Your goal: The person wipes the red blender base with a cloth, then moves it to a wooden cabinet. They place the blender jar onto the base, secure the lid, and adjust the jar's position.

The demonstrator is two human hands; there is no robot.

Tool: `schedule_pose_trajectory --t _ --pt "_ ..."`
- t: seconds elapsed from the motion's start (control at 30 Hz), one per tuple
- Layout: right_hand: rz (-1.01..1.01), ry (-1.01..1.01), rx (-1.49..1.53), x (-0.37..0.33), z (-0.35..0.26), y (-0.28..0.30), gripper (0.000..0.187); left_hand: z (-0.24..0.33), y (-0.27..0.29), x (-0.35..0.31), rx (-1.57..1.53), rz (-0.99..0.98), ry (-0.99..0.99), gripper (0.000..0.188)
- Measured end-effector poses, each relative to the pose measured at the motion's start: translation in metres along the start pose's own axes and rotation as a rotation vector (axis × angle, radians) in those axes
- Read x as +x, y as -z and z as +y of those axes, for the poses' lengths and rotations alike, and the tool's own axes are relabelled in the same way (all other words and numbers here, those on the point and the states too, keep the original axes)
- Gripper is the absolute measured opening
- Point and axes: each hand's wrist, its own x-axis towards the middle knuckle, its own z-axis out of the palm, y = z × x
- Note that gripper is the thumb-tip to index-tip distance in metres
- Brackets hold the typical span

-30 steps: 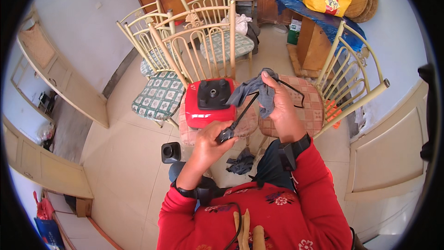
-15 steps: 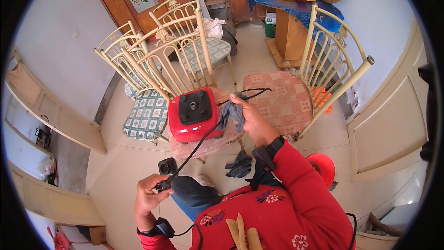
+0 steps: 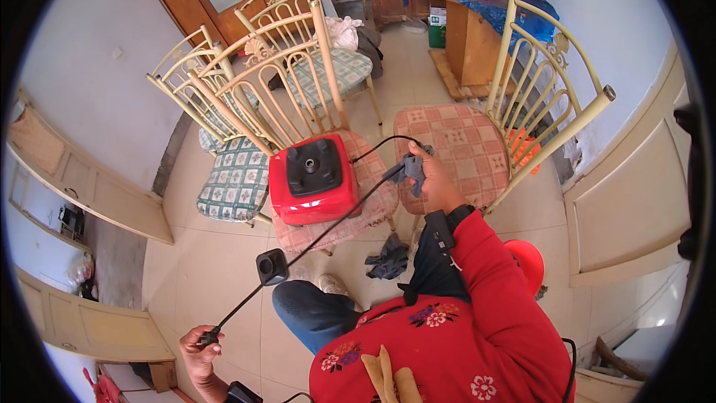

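From where I'm standing, two chairs with pink-checked seats are filling the middle of the room: one right-hand chair [image 3: 447, 153] and one middle chair [image 3: 382, 205], which is carrying a single red appliance [image 3: 317, 210] with its black underside [image 3: 324, 168] facing up. Two bare hands are working in front. The right hand [image 3: 438, 188], raised near the right-hand chair, is pinching one grey cloth [image 3: 409, 170]; the left hand [image 3: 200, 354], low and well apart, is pinching one plug [image 3: 207, 338] between thumb and fingers. A second grey cloth [image 3: 388, 257] and one black square piece [image 3: 271, 266] are lying on the floor. One thin black cord [image 3: 321, 236] is looping from the appliance to the held cloth, then slanting straight down to the plug.
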Motion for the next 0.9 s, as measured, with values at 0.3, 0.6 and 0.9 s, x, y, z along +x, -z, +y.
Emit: schedule_pose_trajectory --t 0.3,0.6,0.9 --pt "0.208 0.231 0.141 0.033 -0.027 0.079 0.026 -0.024 0.003 0.013 -0.299 0.11 -0.236 0.054" --pt "0.176 0.574 -1.208 0.008 -0.1 0.09 0.042 -0.018 -0.068 0.044 -0.411 -0.033 -0.264 0.059" --pt "0.038 0.475 -1.333 -0.007 -0.08 0.054 0.063 -0.034 -0.116 0.101 -0.456 -0.165 -0.064 0.055"
